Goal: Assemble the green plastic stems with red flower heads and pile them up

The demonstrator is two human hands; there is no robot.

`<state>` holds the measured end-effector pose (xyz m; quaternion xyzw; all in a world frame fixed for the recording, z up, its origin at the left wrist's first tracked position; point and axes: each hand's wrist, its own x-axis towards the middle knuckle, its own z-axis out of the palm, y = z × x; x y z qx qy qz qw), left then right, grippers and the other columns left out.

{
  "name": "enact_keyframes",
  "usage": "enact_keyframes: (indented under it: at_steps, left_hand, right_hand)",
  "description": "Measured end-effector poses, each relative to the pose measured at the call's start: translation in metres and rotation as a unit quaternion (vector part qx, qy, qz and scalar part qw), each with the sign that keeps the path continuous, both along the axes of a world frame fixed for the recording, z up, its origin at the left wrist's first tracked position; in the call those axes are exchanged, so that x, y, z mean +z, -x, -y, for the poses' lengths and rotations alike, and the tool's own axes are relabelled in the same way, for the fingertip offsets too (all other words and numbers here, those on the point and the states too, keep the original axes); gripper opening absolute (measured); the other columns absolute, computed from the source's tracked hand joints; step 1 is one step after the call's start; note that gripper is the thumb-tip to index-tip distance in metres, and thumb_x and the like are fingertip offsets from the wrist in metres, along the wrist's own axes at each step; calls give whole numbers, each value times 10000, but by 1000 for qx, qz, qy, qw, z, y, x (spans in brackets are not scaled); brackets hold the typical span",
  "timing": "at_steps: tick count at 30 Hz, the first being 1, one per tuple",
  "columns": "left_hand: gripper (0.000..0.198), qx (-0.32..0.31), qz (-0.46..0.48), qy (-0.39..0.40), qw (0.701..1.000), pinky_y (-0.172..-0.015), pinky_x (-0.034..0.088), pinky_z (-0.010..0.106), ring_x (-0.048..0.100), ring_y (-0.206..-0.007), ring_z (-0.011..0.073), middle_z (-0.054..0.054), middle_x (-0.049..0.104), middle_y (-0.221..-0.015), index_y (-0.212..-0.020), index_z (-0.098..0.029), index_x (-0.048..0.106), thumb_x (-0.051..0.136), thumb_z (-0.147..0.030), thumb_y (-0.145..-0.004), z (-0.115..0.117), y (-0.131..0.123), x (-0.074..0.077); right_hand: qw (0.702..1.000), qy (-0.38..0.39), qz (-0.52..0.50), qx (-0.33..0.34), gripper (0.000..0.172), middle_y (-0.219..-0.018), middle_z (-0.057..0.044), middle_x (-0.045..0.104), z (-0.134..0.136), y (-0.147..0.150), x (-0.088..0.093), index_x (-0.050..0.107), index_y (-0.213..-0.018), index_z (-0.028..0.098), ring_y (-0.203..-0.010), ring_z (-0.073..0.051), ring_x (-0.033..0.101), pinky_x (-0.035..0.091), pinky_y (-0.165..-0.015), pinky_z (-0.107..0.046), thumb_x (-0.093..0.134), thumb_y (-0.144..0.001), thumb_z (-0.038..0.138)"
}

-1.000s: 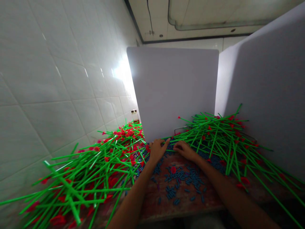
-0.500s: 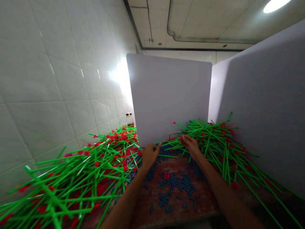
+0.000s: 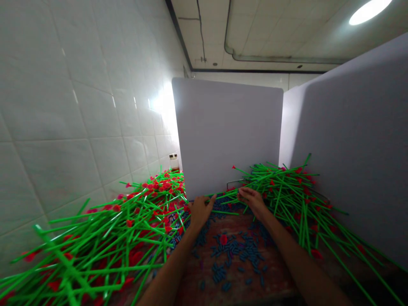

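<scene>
My left hand (image 3: 200, 212) is over the far part of the table, fingers curled and thumb raised, gripping a thin green stick (image 3: 208, 196) that shows between thumb and fingers. To its right, my right hand (image 3: 253, 202) has its thumb and fingertips pinched together, beside the right-hand heap of green sticks (image 3: 280, 182). Whatever lies between those fingertips is too small to make out. Another green stick (image 3: 225, 213) lies on the table between the hands. Small blue tube-like pieces (image 3: 250, 250) are scattered below, with a red flower-shaped piece (image 3: 224, 239) among them.
A large heap of green sticks with red tips (image 3: 108, 238) covers the left side. A pale panel (image 3: 229, 136) stands behind the hands, and another panel (image 3: 350, 140) rises at right. A small jar (image 3: 174, 162) stands by the tiled wall (image 3: 57, 170).
The view has tilted up slightly, so everything sits a little lower. My right hand has shifted slightly left, toward my left hand, which keeps nearly the same place and pose.
</scene>
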<state>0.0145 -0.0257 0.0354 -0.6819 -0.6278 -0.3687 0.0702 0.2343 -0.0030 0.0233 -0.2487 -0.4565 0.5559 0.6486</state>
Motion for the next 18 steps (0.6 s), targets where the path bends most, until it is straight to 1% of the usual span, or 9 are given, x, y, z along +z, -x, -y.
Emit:
enact_keyframes:
  at_steps: [5, 10, 15, 18]
  left_hand:
    - [572, 3, 4, -1, 1000, -842, 325, 354, 551, -880, 229, 37, 664, -780, -740, -188, 687, 326, -618, -851, 1, 0, 2]
    - [577, 2, 3, 5, 1000, -822, 323, 341, 551, -877, 221, 40, 673, -787, -743, -179, 690, 324, -611, -851, 2, -1, 2]
    - [586, 5, -6, -6, 1000, -804, 319, 336, 554, -853, 217, 33, 667, -762, -733, -185, 693, 320, -622, -851, 3, -1, 4]
    - [589, 7, -14, -19, 1000, -807, 317, 345, 556, -856, 225, 37, 666, -768, -731, -191, 693, 318, -628, -852, 4, -2, 5]
  right_hand:
    - [1000, 5, -25, -19, 341, -708, -25, 678, -1, -1, 1, 700, -771, 159, -678, -146, 636, 530, -736, -312, 837, -516, 338]
    - [999, -20, 4, -27, 340, -702, -26, 682, -1, 0, 0, 699, -766, 157, -664, -146, 638, 530, -714, -299, 829, -529, 363]
    - [997, -45, 30, -55, 343, -693, -18, 686, -3, -1, -1, 702, -757, 164, -659, -154, 641, 527, -698, -300, 824, -531, 392]
    - [993, -66, 60, -79, 315, -677, -19, 683, -3, -1, 1, 707, -749, 171, -643, -161, 634, 522, -674, -304, 804, -559, 402]
